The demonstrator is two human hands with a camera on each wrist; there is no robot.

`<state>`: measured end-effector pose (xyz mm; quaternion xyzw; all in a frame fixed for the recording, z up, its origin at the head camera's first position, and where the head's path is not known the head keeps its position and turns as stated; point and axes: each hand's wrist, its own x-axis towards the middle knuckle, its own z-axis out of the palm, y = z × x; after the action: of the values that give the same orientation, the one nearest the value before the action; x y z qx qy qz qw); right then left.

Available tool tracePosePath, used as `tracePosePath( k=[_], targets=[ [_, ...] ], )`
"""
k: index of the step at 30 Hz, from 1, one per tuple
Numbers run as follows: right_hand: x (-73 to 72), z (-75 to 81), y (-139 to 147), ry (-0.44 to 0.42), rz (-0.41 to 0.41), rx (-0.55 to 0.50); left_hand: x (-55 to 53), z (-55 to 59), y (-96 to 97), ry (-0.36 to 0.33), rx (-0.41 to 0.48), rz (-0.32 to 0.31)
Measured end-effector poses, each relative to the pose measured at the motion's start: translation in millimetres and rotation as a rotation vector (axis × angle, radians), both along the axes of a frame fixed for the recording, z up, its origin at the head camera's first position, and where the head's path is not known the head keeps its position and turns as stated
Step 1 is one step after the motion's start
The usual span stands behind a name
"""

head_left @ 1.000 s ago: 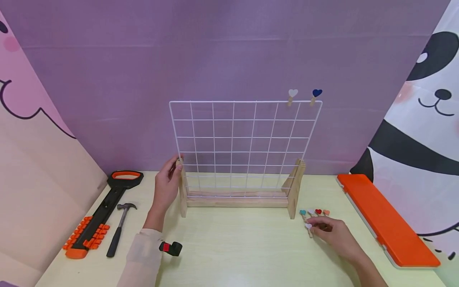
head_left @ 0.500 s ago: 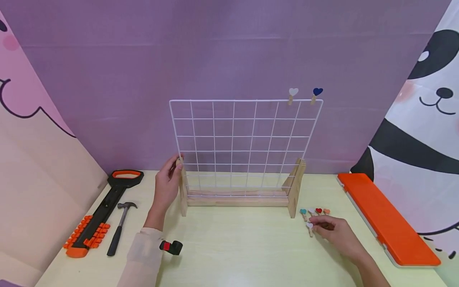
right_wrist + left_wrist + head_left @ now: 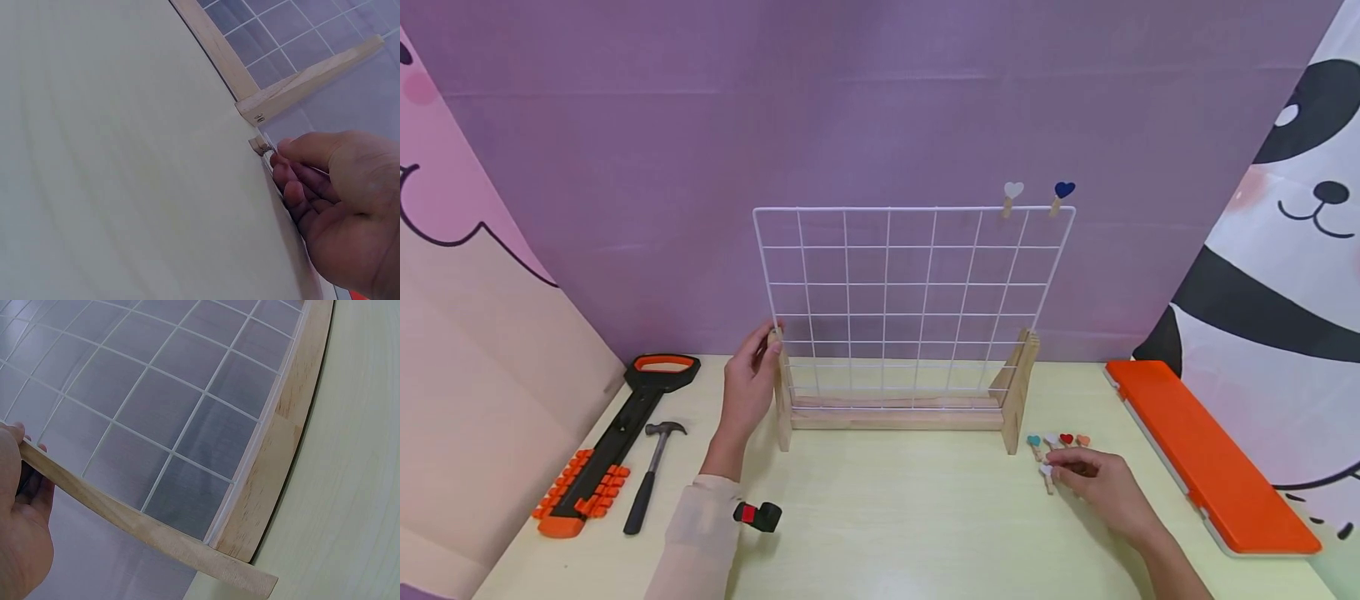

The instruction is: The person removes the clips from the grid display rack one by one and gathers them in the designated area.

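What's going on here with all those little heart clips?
A person's left hand holds the left side of a wooden stand that props up a white wire grid. The right hand pinches a clip with a pale heart by the table. A white heart clip and a blue heart clip sit on the grid's top edge, near its right corner. Four more, including a teal heart clip, lie beside the right hand.

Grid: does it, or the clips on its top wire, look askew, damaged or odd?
Nothing clearly stands out. The grid sits in its stand with no visible break. The blue clip and white clip on its top wire lean slightly right, but the camera's angle may explain that.
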<state>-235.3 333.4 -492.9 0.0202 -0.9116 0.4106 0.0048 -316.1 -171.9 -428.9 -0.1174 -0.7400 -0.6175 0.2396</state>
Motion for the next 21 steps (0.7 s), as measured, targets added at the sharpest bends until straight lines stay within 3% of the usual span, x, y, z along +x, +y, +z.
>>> tracePosePath(
  k=[7, 14, 21],
  targets=[
    [1.8, 11.1, 9.7, -0.049, -0.003, -0.102, 0.3, 0.2, -0.1, -0.016, -0.012, 0.005],
    [2.3, 37.9, 14.0, -0.046, 0.029, -0.162, -0.8, -0.1, 0.3, -0.010, 0.000, -0.001],
    [1.6, 70.8, 15.8, 0.056, 0.083, -0.132, -0.4, -0.2, 0.2, -0.019, -0.006, 0.008]
  ],
)
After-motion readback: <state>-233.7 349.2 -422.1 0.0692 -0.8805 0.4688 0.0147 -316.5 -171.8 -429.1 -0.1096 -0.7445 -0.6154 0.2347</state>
